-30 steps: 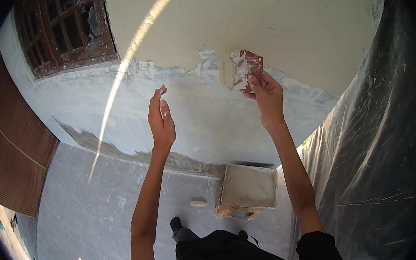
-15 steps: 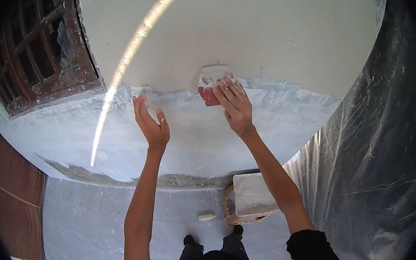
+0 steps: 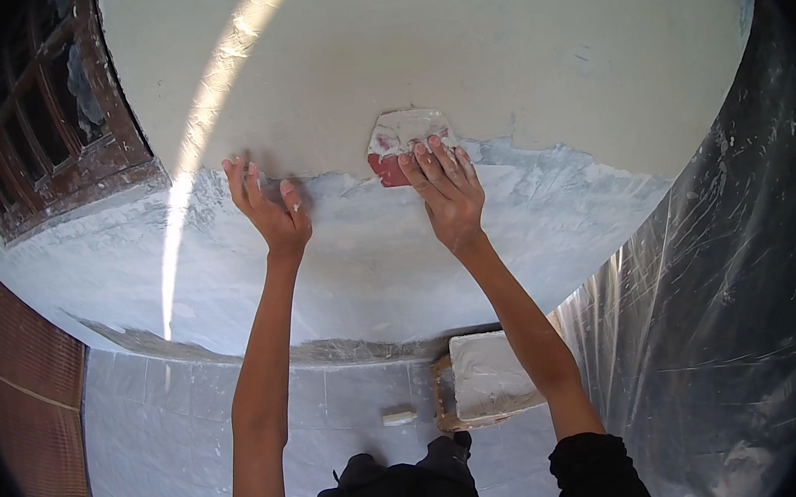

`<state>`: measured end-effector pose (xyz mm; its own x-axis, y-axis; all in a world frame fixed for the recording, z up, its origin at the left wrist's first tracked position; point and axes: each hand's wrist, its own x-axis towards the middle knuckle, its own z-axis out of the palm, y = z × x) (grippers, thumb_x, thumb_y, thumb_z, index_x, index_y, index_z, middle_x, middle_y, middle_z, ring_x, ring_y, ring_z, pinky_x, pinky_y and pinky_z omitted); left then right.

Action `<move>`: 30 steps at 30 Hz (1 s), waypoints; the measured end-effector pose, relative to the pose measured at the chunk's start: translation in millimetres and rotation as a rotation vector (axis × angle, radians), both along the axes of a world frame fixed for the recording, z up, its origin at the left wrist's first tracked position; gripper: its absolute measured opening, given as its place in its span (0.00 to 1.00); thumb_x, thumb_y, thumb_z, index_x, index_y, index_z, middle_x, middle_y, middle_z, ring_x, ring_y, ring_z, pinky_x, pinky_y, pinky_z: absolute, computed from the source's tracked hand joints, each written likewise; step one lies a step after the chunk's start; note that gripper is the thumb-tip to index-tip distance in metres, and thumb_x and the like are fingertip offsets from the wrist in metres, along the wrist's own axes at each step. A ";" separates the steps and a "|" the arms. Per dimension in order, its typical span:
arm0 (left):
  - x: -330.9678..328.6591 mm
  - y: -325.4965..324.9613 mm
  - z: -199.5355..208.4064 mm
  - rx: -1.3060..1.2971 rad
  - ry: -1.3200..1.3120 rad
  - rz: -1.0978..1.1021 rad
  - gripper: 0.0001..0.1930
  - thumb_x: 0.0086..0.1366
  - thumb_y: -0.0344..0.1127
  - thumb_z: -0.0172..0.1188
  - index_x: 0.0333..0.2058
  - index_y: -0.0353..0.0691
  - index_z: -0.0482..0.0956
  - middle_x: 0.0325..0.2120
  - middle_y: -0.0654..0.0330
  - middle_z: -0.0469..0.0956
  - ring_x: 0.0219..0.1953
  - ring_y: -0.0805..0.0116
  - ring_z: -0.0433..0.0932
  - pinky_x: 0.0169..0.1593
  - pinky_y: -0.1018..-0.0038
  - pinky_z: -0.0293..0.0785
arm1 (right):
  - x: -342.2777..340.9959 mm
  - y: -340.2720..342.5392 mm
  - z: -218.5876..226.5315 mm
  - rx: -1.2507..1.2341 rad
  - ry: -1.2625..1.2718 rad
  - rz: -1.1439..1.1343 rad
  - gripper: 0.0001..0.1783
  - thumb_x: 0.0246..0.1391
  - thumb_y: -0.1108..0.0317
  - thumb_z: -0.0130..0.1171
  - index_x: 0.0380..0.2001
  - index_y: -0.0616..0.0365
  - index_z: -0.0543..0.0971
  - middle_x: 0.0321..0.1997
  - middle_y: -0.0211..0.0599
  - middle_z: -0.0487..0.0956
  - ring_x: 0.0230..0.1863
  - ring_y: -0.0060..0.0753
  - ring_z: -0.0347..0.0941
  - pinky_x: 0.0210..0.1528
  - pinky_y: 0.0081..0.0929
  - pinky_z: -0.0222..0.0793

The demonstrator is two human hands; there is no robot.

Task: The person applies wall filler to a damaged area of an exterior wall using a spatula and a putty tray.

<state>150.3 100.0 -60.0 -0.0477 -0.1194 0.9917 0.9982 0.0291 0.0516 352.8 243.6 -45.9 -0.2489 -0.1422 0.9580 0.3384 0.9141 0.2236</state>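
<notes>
A red putty spreader [image 3: 389, 170], its upper part smeared with white filler, lies flat against the wall [image 3: 514, 58]. My right hand [image 3: 453, 194] grips it, fingers over its right side and thumb out of sight. The spreader sits across the ragged line where the smooth beige coat above meets the whitish, patchy coat below. To its left, my left hand [image 3: 277, 216] is raised by the same line, fingers apart and holding nothing. Whether its fingertips touch the wall I cannot tell.
A wooden window frame [image 3: 75, 177] is at upper left, a brown ribbed panel [image 3: 21, 376] below it. Clear plastic sheeting [image 3: 697, 308] hangs at right. Below stands a stand with a white-smeared top [image 3: 489, 373]; a small pale block [image 3: 399, 419] lies on the tiled floor [image 3: 181, 419].
My right hand and the spreader have shifted slightly up the wall. My left hand has moved up and left, its fingers more spread. The whole view has shifted a little.
</notes>
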 end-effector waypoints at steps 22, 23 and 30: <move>-9.2 12.7 2.7 0.071 0.037 0.089 0.28 0.67 0.34 0.43 0.62 0.28 0.50 0.62 0.40 0.50 0.67 0.41 0.49 0.68 0.47 0.46 | 11.3 -23.9 -49.0 -0.217 -0.109 -0.067 0.21 0.53 0.72 0.57 0.48 0.35 0.82 0.54 0.19 0.79 0.59 0.18 0.70 0.64 0.49 0.54; -8.4 12.0 2.1 0.055 0.034 0.105 0.28 0.67 0.34 0.42 0.63 0.28 0.50 0.63 0.40 0.50 0.67 0.41 0.48 0.68 0.47 0.46 | 11.9 -25.6 -53.7 -0.235 -0.108 -0.065 0.21 0.52 0.72 0.57 0.48 0.35 0.82 0.54 0.20 0.79 0.59 0.18 0.71 0.64 0.50 0.54; -6.1 12.4 4.1 0.018 0.028 0.127 0.28 0.66 0.34 0.43 0.62 0.28 0.51 0.62 0.41 0.51 0.67 0.40 0.48 0.68 0.46 0.46 | 26.0 -47.8 -68.1 -0.366 -0.158 -0.004 0.28 0.44 0.80 0.58 0.48 0.40 0.82 0.54 0.27 0.79 0.59 0.22 0.71 0.65 0.52 0.52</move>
<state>144.2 112.5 -56.0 -0.0030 -0.1404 0.9901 0.9877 0.1544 0.0249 378.9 195.8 -114.0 -0.3974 0.2033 0.8948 0.3299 0.9416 -0.0674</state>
